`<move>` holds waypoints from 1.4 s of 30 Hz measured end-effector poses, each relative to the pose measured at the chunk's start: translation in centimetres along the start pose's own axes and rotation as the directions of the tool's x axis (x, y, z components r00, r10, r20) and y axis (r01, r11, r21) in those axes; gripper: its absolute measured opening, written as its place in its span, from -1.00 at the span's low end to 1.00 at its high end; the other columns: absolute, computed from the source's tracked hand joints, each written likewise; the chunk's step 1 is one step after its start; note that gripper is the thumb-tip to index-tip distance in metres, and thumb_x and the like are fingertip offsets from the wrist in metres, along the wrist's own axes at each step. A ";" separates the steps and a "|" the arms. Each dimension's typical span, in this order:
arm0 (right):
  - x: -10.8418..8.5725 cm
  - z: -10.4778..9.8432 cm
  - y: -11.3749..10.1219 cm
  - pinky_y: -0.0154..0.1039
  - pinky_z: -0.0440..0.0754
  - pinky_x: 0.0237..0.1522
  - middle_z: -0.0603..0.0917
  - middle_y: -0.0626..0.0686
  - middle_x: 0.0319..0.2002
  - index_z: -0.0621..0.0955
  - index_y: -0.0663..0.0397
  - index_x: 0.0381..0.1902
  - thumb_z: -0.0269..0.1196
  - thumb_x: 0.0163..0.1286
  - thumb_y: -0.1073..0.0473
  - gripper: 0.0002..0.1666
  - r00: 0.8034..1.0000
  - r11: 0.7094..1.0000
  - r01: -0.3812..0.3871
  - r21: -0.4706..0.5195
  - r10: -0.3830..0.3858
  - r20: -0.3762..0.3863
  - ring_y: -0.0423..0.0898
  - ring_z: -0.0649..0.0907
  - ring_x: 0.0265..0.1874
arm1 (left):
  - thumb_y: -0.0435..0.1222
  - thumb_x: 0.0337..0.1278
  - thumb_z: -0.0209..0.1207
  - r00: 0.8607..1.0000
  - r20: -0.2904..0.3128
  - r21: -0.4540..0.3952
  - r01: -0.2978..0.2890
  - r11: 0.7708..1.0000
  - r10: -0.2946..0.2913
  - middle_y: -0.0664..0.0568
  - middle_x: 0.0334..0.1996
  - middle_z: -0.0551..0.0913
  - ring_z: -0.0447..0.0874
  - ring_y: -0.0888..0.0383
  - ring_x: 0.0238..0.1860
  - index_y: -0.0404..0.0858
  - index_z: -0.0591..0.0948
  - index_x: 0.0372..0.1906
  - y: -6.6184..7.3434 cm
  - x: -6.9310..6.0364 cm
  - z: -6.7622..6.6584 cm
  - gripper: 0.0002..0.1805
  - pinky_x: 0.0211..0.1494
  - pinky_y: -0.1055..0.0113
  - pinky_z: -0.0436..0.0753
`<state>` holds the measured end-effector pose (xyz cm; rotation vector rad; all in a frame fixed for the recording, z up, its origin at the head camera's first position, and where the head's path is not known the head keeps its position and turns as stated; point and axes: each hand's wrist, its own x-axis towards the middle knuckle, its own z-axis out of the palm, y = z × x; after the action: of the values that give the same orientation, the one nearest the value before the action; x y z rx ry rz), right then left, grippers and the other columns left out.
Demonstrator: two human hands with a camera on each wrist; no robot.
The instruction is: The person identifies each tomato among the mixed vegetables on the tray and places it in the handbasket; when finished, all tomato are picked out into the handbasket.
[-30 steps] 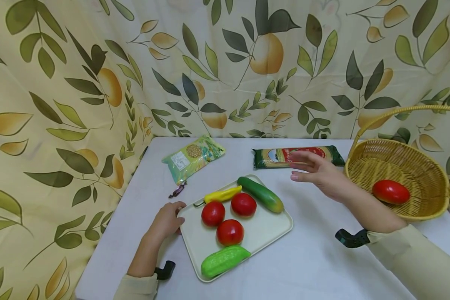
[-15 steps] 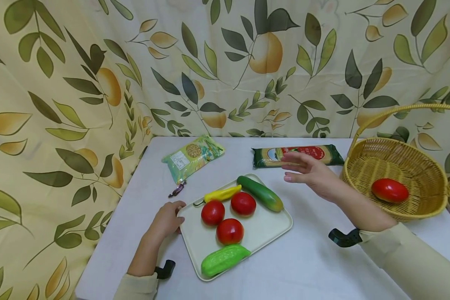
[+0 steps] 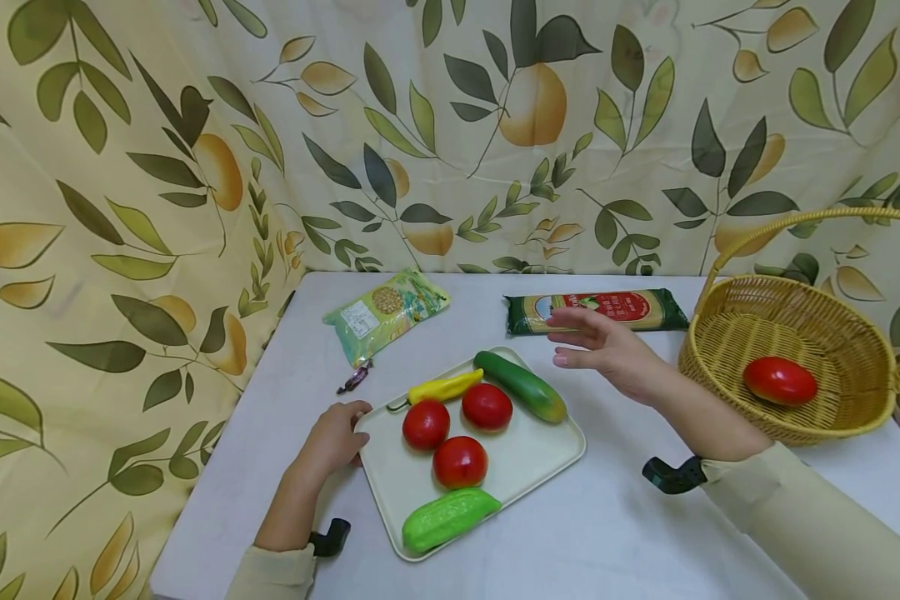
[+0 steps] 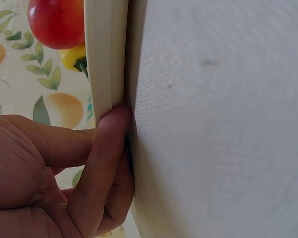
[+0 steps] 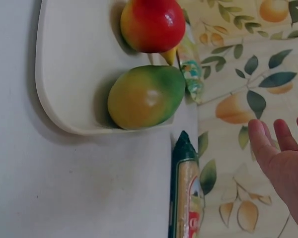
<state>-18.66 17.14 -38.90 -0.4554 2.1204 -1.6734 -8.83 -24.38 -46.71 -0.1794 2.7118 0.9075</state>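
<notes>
My left hand [image 3: 333,442] pinches the left rim of a cream tray [image 3: 536,462]. In the left wrist view, its thumb and fingers [image 4: 111,129] meet at the tray's edge. On the tray lie three red tomatoes [image 3: 460,462], a yellow chili pepper [image 3: 446,388], a dark green cucumber [image 3: 521,387] and a light green, bumpy vegetable [image 3: 450,518]. My right hand [image 3: 615,354] hovers in the air beyond the tray's right side, fingers extended and holding nothing. Close behind it lies a pasta packet [image 3: 528,315].
A wicker basket [image 3: 742,325] with a tall handle stands at the right, holding a red, oblong vegetable or fruit [image 3: 780,381]. A green-yellow bag [image 3: 390,315] lies at the back left, with a small purple-wrapped candy [image 3: 356,377] before it. A patterned curtain [image 3: 450,150] rises behind the table.
My right hand has drifted left, away from the basket and closer to the tray. My left hand stays on the tray rim, and the tray's contents look unmoved.
</notes>
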 end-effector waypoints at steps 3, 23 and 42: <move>0.1 0.2 0.1 -0.28 0.55 0.13 0.36 0.20 0.43 0.26 0.14 0.48 0.39 0.33 0.22 -0.15 1.000 1.000 0.009 0.003 -0.009 0.008 0.19 0.39 0.40 | -0.45 0.20 0.26 1.000 0.001 0.003 0.001 1.000 -0.001 -0.16 -0.22 0.57 0.55 0.13 -0.58 -0.27 0.59 0.20 0.1 0.0 0.0 -0.56 -0.36 0.26 0.52; 0.5 1.4 0.4 -0.13 0.52 0.20 0.34 0.22 0.44 0.28 0.19 0.47 0.36 0.34 0.27 -0.19 0.998 1.000 0.010 0.017 -0.011 0.056 0.24 0.38 0.40 | -0.46 0.16 0.28 1.000 -0.025 0.046 -0.012 0.999 0.013 -0.13 -0.26 0.56 0.54 0.09 -0.43 -0.29 0.60 0.18 0.2 -0.1 -0.1 -0.56 -0.32 0.26 0.53; 1.1 2.7 0.9 -0.01 0.49 0.24 0.35 0.21 0.43 0.26 0.12 0.50 0.36 0.34 0.27 -0.16 0.997 1.000 0.009 0.020 -0.011 0.080 0.22 0.37 0.41 | -0.45 0.19 0.28 1.000 -0.017 0.047 0.000 0.999 0.001 -0.14 -0.24 0.58 0.54 0.12 -0.51 -0.27 0.60 0.20 0.1 0.0 0.0 -0.55 -0.38 0.28 0.52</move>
<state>-18.27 14.59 -40.44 -0.5193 2.0458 -1.6519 -8.86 -24.26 -46.66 -0.1776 2.7462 0.8451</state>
